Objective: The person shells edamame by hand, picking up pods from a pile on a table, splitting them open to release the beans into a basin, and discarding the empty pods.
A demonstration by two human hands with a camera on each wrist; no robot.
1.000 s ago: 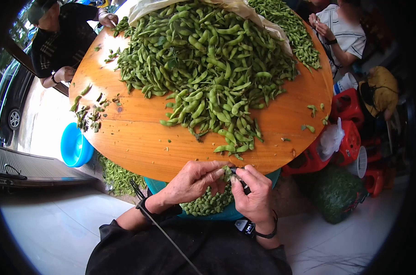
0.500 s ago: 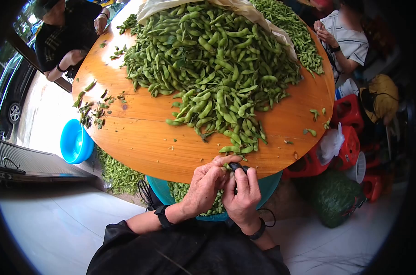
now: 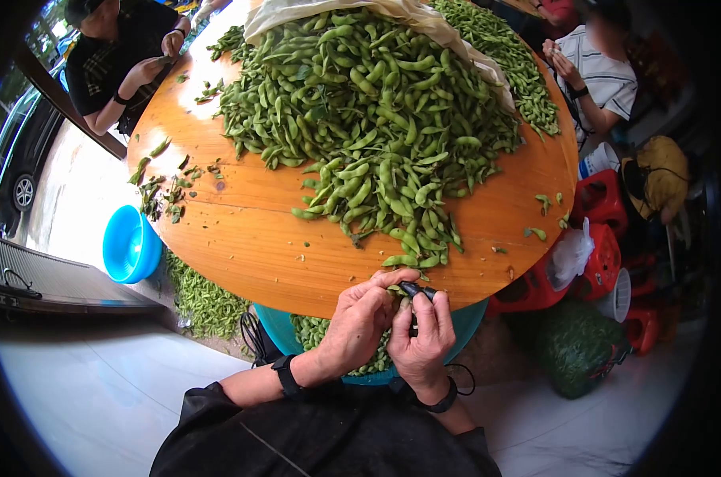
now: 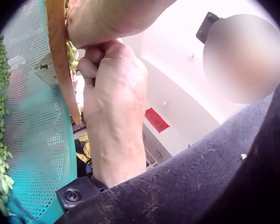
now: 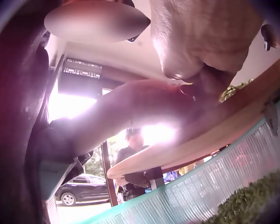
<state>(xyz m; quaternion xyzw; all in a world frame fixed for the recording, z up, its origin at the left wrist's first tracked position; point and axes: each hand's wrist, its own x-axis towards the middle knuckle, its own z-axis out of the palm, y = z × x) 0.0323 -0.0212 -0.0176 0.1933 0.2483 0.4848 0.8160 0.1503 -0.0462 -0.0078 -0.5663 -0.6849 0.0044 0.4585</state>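
Observation:
In the head view, my left hand (image 3: 358, 319) pinches a green soybean pod (image 3: 395, 291) at the table's near edge. Right against it, my right hand (image 3: 421, 342) holds a small black tool (image 3: 415, 290) between thumb and fingers, its tip at the pod. Its exact kind I cannot tell. Below both hands is a teal basket (image 3: 274, 326) with green beans (image 3: 313, 330) in it. Ahead on the wooden table (image 3: 241, 238) lies a big heap of soybean pods (image 3: 376, 119). The wrist views show the hands close together, their fingertips mostly hidden.
Leaf scraps (image 3: 170, 191) lie on the table's left. A blue basin (image 3: 130, 246) and more pods (image 3: 205, 294) are on the floor there. Red stools (image 3: 603, 254) and a full dark green bag (image 3: 575, 350) stand at right. Two people sit across the table.
Both hands have shifted slightly up, closer over the table edge, and the black tool now lies more across the pod. The person at far left has brought both hands together.

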